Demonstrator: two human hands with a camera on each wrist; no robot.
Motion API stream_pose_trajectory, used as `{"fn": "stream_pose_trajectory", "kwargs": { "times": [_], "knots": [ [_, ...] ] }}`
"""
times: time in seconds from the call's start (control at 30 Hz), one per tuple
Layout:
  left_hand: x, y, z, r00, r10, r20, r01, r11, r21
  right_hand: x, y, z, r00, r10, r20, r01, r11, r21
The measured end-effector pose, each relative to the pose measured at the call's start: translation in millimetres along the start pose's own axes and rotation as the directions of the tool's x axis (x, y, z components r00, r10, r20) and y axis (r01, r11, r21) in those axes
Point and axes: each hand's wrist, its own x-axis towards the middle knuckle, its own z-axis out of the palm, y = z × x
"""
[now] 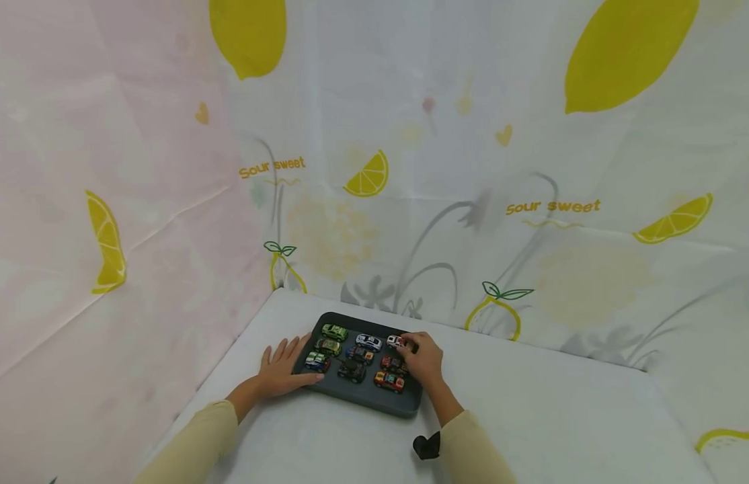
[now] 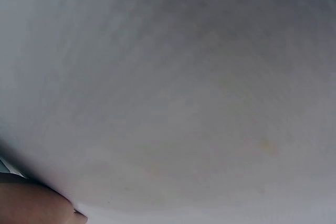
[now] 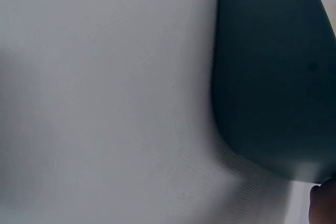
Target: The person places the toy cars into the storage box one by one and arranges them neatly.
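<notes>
A dark rectangular tray (image 1: pixel 368 398) lies on the white table, holding several small toy cars in rows of different colours. My right hand (image 1: pixel 424 357) reaches over the tray's right side, fingertips pinching a white toy car (image 1: pixel 395 341) in the far right corner. A red toy car (image 1: pixel 389 382) sits nearer, below that hand. My left hand (image 1: pixel 282 372) lies with fingers spread against the tray's left edge, its thumb along the near rim. In the right wrist view the tray's outer wall (image 3: pixel 273 77) fills the right side. Only a bit of hand (image 2: pixel 34 203) shows in the left wrist view.
A white cloth covers the table (image 1: pixel 550 423). Behind and to the left hang sheets (image 1: pixel 374 235) printed with lemons, standing close beyond the tray's far edge. A black object (image 1: pixel 427 446) is at the right wrist by the sleeve.
</notes>
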Motion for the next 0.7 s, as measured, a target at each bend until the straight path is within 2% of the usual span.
{"fn": "stream_pose_trajectory", "kwargs": {
  "times": [0.13, 0.3, 0.7],
  "knots": [
    [-0.1, 3.0, -4.7, 1.000, 0.007, -0.010, -0.007, 1.000, -0.012, 2, -1, 1, 1.000, -0.005, -0.011, 0.005, 1.000, -0.011],
    [-2.3, 10.0, -12.9, 1.000, 0.000, 0.009, 0.000, 1.000, -0.007, 5, -4, 0, 1.000, 0.002, 0.019, -0.001, 0.999, -0.036],
    [-2.4, 8.1, -6.8, 1.000, -0.020, 0.024, 0.019, 1.000, 0.010, 1, -5, -4, 0.996, 0.006, 0.088, 0.001, 0.996, -0.087]
  ]
}}
